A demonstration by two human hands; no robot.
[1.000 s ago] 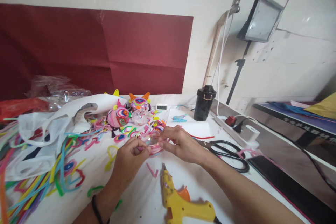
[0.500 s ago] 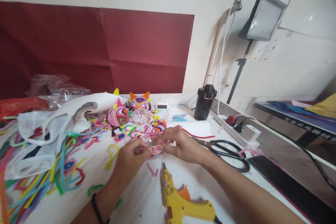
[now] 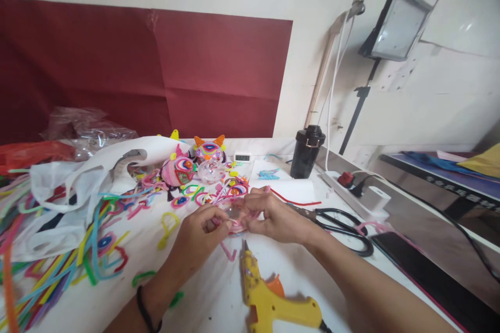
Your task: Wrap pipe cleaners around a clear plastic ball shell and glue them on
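Pink and clear in the head view, a small rounded piece (image 3: 236, 227) is sitting between the two hands near the middle of the white table (image 3: 207, 296), much of it hiding behind the fingers; the left hand (image 3: 203, 231) is pinching its near left edge, thumb and forefinger standing narrow together, though whether a separate strand is lying between the tips I cannot tell; the right hand (image 3: 275, 216) is curling over the opposite side, its fingers bending and closing narrowly on the piece; a dark wristband (image 3: 144, 308) is circling the left wrist; a pink bent strip (image 3: 229, 252) is lying just below the piece, and a yellow glue gun (image 3: 269, 304) is resting beside it, nozzle pointing toward the hands; behind the hands a clear ball (image 3: 211, 171) is standing near a pink figure (image 3: 176, 170) and an orange-eared figure (image 3: 210, 151); a yellow loop (image 3: 167, 226) is lying left of the left hand, and a heap of coloured strips (image 3: 54, 286) is spreading farther left; scissors (image 3: 339, 212) are lying beyond the right wrist, black handles pointing rightward; a black bottle (image 3: 307, 153) is standing behind them, and a small white clock (image 3: 242, 157) is facing the person near the wall
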